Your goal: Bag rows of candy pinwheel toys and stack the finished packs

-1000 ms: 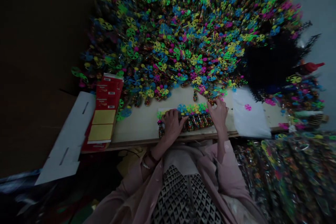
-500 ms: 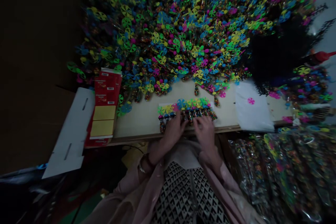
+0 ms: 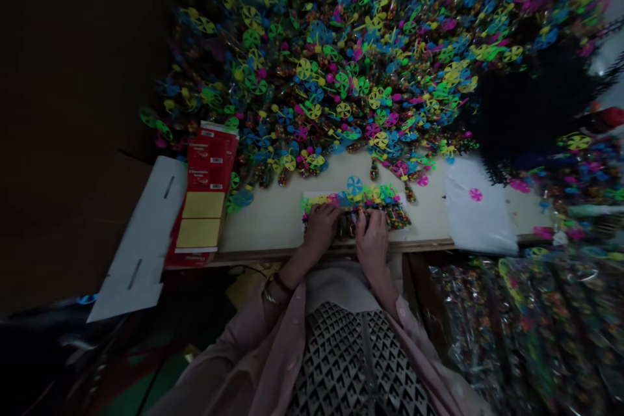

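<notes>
A row of small clear tubes with coloured beads or sweets inside and bright fan tops [image 3: 397, 216] lies on a white card [image 3: 308, 197] at the table's front edge. My left hand [image 3: 322, 231] is over the row's left part, its fingers curled and closed on the tubes. Close to its right, my right hand [image 3: 373, 237] has thumb and fingers bent round tubes in the middle of the row. A blue fan [image 3: 354, 185] stands out above the hands. The fingertips are dim, and which tubes each hand grips is partly hidden.
A large heap of fan-topped tubes [image 3: 341, 78] covers the back of the table. Red printed cards [image 3: 207, 156] and a white cardboard piece [image 3: 141, 240] lie left. Right are a white plastic sheet [image 3: 478, 214], black toothed strips [image 3: 526, 110] and filled clear bags [image 3: 526, 318].
The view has shifted slightly. My left hand has flattened over the row's left part, and my right hand has moved inward, towards it. The blue fan stands higher above the row.
</notes>
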Motion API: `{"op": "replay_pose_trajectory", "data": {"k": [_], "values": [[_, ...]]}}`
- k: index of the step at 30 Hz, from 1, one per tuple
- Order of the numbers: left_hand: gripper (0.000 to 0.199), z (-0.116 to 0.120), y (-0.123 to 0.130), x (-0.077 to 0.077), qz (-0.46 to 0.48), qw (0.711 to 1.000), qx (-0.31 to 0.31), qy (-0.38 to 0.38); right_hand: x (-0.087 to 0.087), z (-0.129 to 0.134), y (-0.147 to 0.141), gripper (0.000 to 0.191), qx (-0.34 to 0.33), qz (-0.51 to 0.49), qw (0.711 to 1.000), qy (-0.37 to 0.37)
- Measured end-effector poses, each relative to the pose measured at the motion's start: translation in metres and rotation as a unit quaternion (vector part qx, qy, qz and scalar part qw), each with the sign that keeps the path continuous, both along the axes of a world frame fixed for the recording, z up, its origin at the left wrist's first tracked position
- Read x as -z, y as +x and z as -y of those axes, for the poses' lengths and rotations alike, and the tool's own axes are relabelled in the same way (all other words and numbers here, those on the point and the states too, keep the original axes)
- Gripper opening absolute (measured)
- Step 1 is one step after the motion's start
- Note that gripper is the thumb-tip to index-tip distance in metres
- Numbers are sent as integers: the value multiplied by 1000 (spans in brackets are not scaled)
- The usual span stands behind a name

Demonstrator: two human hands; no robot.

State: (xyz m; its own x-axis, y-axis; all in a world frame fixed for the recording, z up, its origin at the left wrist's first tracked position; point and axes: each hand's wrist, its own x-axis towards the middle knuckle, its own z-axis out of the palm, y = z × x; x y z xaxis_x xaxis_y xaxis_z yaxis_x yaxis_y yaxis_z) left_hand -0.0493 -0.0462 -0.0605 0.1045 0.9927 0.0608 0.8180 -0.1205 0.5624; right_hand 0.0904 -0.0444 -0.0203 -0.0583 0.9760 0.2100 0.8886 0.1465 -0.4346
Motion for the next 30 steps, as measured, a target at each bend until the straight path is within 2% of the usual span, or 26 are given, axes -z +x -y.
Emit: {"op": "replay_pose_trajectory", "data": {"k": [2, 4, 8, 12, 17, 20, 23, 25, 28, 30], "values": [[26, 1, 0, 2, -4, 1000, -1, -3, -1, 0, 2, 37, -8, -41, 999, -3], [26, 1, 0, 2, -10, 1000, 0, -10, 2, 0, 3, 37, -22, -41, 999, 7], [29, 3, 1, -1, -10, 1000, -3, -10, 16, 4, 3, 40, -51, 40, 996, 53], [29, 3, 0, -4, -2, 1000, 2, -8, 25, 19, 0, 46, -115, 140, 983, 26], [26, 0, 0, -6, 6, 1000, 9, -20, 20, 30, -13, 50, -130, 186, 974, -11], [25, -1, -6, -17, 17, 999, 15, -32, 10, 27, -15, 44, -138, 180, 974, -16], [29, -11, -18, -41, 31, 999, 20, -20, -6, 11, 11, 33, -134, 128, 983, 4], [27, -31, -21, -60, 30, 999, 35, 2, -13, -10, 46, 30, -79, 93, 992, 20], [29, -82, -7, -74, -9, 996, 90, -7, -9, -52, 106, 31, 46, 79, 996, -12], [28, -120, 15, -71, -51, 992, 79, -90, 5, -78, 133, 35, 80, 67, 993, -54]]}}
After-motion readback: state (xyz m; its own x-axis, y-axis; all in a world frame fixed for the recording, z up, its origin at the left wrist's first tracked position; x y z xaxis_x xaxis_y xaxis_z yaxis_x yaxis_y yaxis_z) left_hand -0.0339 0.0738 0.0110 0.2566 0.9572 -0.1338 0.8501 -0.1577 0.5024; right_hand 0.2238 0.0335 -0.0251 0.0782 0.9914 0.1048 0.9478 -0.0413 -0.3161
